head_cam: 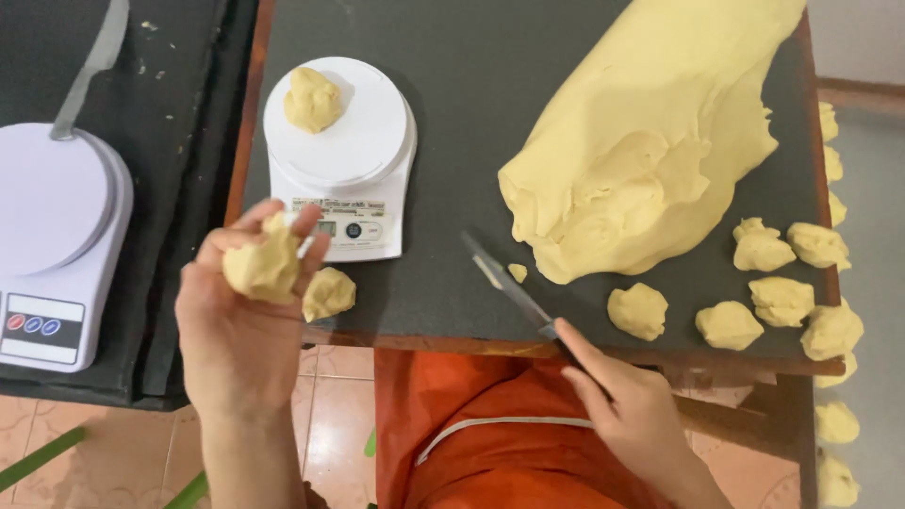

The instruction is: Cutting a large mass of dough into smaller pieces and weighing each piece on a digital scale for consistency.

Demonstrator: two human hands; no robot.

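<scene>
My left hand [240, 320] is raised palm up at the table's front edge, fingers curled around a lump of yellow dough [262, 269]. A second small dough piece [329, 293] lies on the dark board just right of that hand. My right hand [627, 405] grips the handle of a knife [504, 283], whose blade points up and left towards a big mass of dough [650, 141]. A tiny scrap of dough [518, 272] lies beside the blade. A white kitchen scale [341, 155] holds another dough ball [312, 99] on its round plate.
Several cut dough portions [754, 302] lie along the dark board's [452, 113] right and front right edge, some past it. A second white scale [57, 245] with a metal blade resting on it sits on the left table. Orange clothing and tiled floor show below.
</scene>
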